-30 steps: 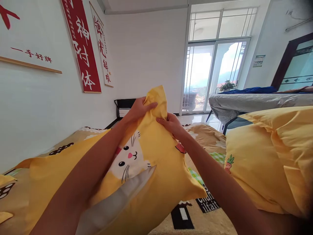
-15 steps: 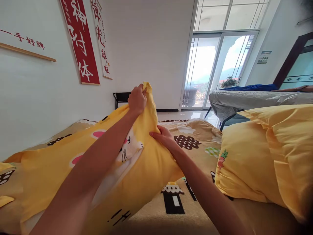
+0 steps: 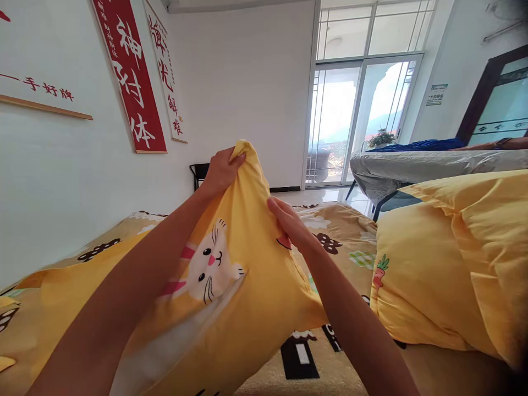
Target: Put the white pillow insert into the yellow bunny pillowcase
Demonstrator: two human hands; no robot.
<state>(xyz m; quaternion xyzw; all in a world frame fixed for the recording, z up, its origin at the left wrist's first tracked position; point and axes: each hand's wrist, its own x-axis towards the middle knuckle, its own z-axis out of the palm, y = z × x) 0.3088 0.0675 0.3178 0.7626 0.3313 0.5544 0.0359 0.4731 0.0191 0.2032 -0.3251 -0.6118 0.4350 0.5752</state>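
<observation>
A yellow pillowcase (image 3: 264, 264) with a printed white rabbit is lifted in front of me, one corner pulled up into a peak. My left hand (image 3: 225, 171) is closed around the cloth near that raised corner. Lower down, my right hand (image 3: 291, 223) holds the right edge, its fingers partly hidden by the fabric. A white patch shows along the lower fold; I cannot tell whether it is print or something inside. The rest of the cloth spreads left under my left forearm, over a tan patterned blanket (image 3: 264, 357).
Stuffed yellow pillows (image 3: 421, 264) with a carrot print lie at the right. Behind them stands a plastic-covered bed (image 3: 433, 168) with a blue cloth (image 3: 429, 145) and part of a person's arm (image 3: 499, 144). A black chair (image 3: 198, 173) is by the far wall.
The rabbit print has turned more into view as the cloth was drawn up and right. My right hand has moved slightly up along the edge; my left hand has shifted slightly left.
</observation>
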